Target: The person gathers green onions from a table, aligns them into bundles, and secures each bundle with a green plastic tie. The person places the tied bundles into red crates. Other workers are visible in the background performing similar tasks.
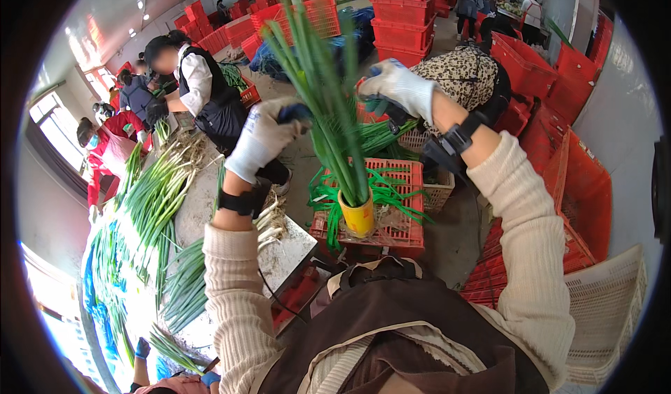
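Observation:
A bunch of green onions [341, 147] stands in a yellow cylindrical container [357, 217], its leaves rising blurred between my hands. My left hand [270, 134], in a white knit glove with dark blue on the fingers, is curled at the left side of the leaves. On the right, my gloved right hand [401, 90] is raised beside the leaves with its fingers bent. Whether either hand grips anything is unclear. Green strips [333, 210] lie around the container on an upturned red plastic crate [406, 179].
A table [196, 202] on the left bears piled green onions [157, 200]. Co-workers stand along it, including a person in a black vest [209, 84]. Another person in a patterned top [456, 71] bends ahead. Red crates [402, 16] are stacked behind; a white crate [603, 310] stands at lower right.

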Demonstrator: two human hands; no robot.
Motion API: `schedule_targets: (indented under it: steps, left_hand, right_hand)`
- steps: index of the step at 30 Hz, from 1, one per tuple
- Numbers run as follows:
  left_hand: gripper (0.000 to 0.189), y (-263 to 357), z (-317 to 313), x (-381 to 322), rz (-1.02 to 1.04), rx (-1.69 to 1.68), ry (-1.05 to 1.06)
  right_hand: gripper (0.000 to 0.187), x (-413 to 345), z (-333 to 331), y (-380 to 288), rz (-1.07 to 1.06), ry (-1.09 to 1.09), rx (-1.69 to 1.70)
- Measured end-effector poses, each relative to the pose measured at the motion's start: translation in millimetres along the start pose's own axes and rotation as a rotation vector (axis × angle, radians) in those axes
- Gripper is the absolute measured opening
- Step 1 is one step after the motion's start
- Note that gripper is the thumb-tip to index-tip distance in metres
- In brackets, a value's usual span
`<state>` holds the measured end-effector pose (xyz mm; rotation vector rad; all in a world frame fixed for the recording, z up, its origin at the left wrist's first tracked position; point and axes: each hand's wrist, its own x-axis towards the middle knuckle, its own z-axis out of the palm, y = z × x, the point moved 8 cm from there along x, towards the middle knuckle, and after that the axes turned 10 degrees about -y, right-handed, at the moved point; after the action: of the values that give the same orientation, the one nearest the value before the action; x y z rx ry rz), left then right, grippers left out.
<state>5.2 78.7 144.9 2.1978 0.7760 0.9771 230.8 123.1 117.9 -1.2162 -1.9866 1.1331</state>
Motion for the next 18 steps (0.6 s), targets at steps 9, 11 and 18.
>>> schedule_targets:
  steps: [9, 11, 18]
  left_hand:
    - [0.019, 22, -46, 15, 0.117, 0.364, 0.120]
    - [0.023, 26, -24, 25, 0.100, 0.359, -0.014]
    - [0.033, 129, -180, -66, 0.531, -0.049, 0.862]
  right_hand:
    - [0.059, -1, 56, 66, -0.526, -0.104, 0.313]
    - [0.080, 4, 130, 112, -0.291, -0.010, 0.201]
    - [0.095, 17, 76, 75, -0.118, 0.428, -0.052]
